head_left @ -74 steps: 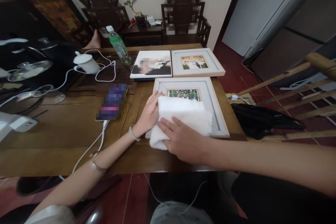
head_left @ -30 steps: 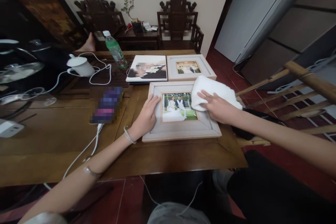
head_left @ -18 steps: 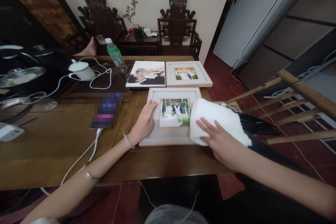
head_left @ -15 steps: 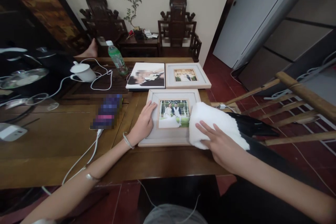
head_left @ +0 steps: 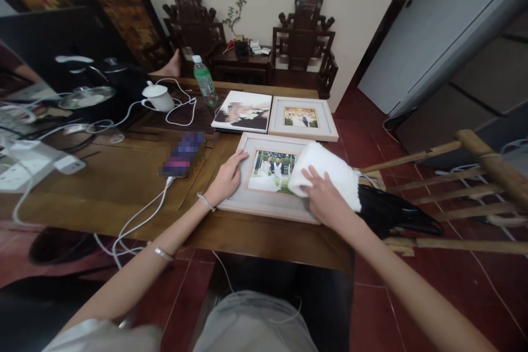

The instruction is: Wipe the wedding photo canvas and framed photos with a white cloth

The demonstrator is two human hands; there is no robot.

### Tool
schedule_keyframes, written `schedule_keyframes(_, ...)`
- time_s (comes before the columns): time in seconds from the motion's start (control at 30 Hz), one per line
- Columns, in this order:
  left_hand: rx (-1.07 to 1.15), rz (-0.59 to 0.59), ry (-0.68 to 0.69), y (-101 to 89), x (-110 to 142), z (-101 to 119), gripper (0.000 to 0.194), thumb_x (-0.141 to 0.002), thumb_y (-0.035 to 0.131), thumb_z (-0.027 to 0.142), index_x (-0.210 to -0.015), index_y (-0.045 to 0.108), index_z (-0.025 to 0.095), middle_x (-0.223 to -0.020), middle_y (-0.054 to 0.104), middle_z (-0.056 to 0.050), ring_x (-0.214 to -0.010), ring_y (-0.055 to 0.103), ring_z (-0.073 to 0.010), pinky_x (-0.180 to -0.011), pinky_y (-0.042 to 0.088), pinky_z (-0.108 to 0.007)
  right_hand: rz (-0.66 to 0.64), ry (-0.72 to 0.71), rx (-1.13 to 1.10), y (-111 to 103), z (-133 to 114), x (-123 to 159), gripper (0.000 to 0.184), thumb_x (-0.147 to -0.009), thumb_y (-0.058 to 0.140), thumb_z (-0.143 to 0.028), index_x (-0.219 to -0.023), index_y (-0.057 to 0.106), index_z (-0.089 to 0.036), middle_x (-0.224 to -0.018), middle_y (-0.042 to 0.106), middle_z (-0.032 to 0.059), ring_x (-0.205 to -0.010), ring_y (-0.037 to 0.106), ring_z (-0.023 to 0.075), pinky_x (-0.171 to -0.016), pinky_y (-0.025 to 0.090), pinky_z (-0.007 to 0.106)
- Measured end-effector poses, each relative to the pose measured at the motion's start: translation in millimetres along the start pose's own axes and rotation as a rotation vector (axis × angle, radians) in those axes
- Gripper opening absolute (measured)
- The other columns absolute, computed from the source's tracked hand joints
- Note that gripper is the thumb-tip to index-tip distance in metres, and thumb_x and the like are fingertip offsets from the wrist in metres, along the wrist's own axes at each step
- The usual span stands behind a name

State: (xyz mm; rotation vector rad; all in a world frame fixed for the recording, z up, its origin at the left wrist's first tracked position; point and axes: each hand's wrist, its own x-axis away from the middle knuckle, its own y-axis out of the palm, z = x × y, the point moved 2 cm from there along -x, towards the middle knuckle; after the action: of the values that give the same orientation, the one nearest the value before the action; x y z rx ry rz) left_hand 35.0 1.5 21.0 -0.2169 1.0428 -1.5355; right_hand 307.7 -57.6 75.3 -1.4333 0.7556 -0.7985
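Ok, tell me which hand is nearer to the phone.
Left. The left hand lies on the left edge of the near frame, right of the phone; the right hand is farther right, on the white cloth.

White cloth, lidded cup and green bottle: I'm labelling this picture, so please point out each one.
White cloth (head_left: 331, 160): head view, its top face beyond the fingers (head_left: 315, 174).
Lidded cup (head_left: 160, 100): head view, its white body.
Green bottle (head_left: 205, 83): head view, its mid-body.
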Motion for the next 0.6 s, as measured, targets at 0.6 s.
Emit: schedule_keyframes(0.6, -0.033, -0.014, -0.012, -4.8, 0, 9, 0.037, -0.089, 0.035, 0.016, -0.12, 0.055, 0.016, -0.133, 0.057, -0.012, -0.135, 0.04, -0.021, -0.113, 0.032, -0.047, 0.123, -0.002, -0.235, 4, 27, -13, 0.055, -0.07, 0.038, 0.004, -0.116, 0.064, -0.012, -0.145, 0.041, 0.0166, -0.14, 0.024, 0.028, -0.109, 0.025, 0.057)
